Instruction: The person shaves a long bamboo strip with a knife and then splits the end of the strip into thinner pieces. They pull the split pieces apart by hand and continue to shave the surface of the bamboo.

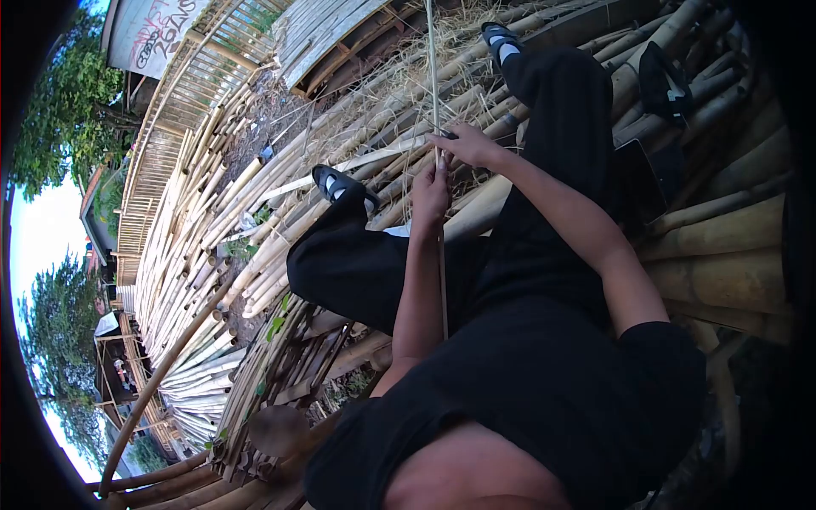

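A long, thin bamboo strip point(434, 72) runs from the top of the view down between my legs toward my body. My left hand point(430, 194) is closed around it, thumb pointing along its length. Just beyond, my right hand point(473, 146) reaches in from the right with its fingertips pinched on the same strip. Whether a small tool sits in those right fingers is too small to make out. Bits of straw-like shavings point(408, 89) lie around the far part of the strip.
Bamboo poles point(200, 191) lie in heaps ahead and to the left. Thick bamboo point(722, 276) lies at right, near a dark flat phone-like object point(637, 174) and a black cloth-like item point(663, 81). A bamboo fence point(161, 127) and wooden platform point(327, 38) stand further off.
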Demonstrator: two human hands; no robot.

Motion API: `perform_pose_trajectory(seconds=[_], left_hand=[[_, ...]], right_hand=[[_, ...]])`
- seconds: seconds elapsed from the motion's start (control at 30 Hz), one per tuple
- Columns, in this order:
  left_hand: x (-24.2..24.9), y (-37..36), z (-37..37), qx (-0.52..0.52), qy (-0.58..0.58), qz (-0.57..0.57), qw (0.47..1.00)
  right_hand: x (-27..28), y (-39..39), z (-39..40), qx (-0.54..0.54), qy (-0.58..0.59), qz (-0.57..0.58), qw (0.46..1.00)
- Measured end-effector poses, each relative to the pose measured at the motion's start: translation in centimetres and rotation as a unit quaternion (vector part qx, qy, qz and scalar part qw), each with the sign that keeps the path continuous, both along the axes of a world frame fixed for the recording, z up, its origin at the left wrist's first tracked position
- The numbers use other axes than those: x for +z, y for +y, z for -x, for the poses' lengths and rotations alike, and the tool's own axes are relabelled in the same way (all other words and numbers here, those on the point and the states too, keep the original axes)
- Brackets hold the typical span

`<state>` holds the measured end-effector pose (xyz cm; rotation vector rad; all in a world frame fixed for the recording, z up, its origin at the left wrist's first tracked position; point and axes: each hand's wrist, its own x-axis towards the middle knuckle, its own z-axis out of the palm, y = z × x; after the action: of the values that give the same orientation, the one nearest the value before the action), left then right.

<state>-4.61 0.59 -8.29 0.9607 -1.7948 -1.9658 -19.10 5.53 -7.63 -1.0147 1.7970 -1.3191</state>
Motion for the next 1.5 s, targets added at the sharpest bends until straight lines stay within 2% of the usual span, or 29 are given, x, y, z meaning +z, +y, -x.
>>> perform_pose_trajectory(seconds=[0.03, 0.17, 0.23, 0.3, 0.33, 0.47, 0.5, 0.63, 0.73, 0.77, 0.83, 0.97, 1.07, 1.17, 1.23, 1.37, 1.43, 1.5], left_hand=[[0.2, 0.2, 0.1, 0.007, 0.017, -0.047, 0.999], [-1.3, 0.0, 0.3, 0.01, 0.007, -0.033, 0.999], [-1.3, 0.2, 0.0, 0.004, 0.027, -0.036, 0.999], [-1.8, 0.6, -0.6, 0.025, 0.0, -0.015, 1.0], [-2.1, 0.5, -0.5, 0.044, -0.008, 0.029, 0.999], [-1.2, 0.4, -0.2, 0.065, -0.042, 0.129, 0.989], [-1.2, 0.4, -0.1, 0.058, -0.064, 0.162, 0.983], [-0.7, 0.8, 0.0, 0.068, -0.069, 0.156, 0.983], [0.1, 1.3, -0.4, 0.052, -0.123, 0.241, 0.961], [0.0, 1.4, -0.5, 0.053, -0.126, 0.237, 0.962], [-0.4, 1.5, -0.6, 0.071, -0.162, 0.329, 0.927], [-2.0, 0.9, -0.4, 0.109, -0.165, 0.253, 0.947], [0.8, 2.3, -0.5, 0.107, -0.199, 0.302, 0.926], [-0.2, 2.5, -0.3, 0.115, -0.185, 0.311, 0.925], [-0.5, 2.8, -0.2, 0.107, -0.198, 0.324, 0.919], [-0.6, 3.4, -0.4, 0.124, -0.198, 0.318, 0.919], [-0.6, 3.7, -0.8, 0.118, -0.205, 0.31, 0.921], [-1.0, 3.6, -1.4, 0.112, -0.215, 0.303, 0.921]], right_hand=[[-0.1, 0.1, 0.1, 0.011, -0.02, -0.025, 0.999], [1.2, 1.0, 0.4, 0.0, -0.012, -0.066, 0.998], [1.4, 1.0, 0.2, -0.009, -0.029, -0.049, 0.998], [1.5, 1.0, 0.6, -0.026, 0.051, -0.089, 0.994], [0.8, 0.6, 1.0, -0.039, 0.135, -0.083, 0.987], [1.3, 0.4, 1.3, -0.034, 0.182, -0.121, 0.975], [1.5, 0.5, 1.3, -0.021, 0.216, -0.124, 0.968], [1.5, 1.3, 1.3, 0.004, 0.317, -0.113, 0.942], [0.2, 1.5, 0.9, 0.027, 0.36, -0.131, 0.923], [-0.1, 1.5, 0.8, 0.03, 0.358, -0.134, 0.923], [-0.1, 1.3, 0.6, 0.105, 0.315, -0.179, 0.926], [0.2, 1.1, -0.3, 0.149, 0.369, -0.194, 0.897], [0.0, 1.0, -0.8, 0.169, 0.383, -0.183, 0.889], [-1.2, 0.6, -1.0, 0.157, 0.416, -0.161, 0.881], [-0.8, 0.6, -1.5, 0.114, 0.378, -0.206, 0.895], [-3.1, -0.4, -0.5, 0.122, 0.377, -0.256, 0.882], [-3.8, -1.5, 2.5, 0.051, 0.338, -0.275, 0.899], [-4.6, -1.9, 6.4, -0.07, 0.303, -0.271, 0.911]])
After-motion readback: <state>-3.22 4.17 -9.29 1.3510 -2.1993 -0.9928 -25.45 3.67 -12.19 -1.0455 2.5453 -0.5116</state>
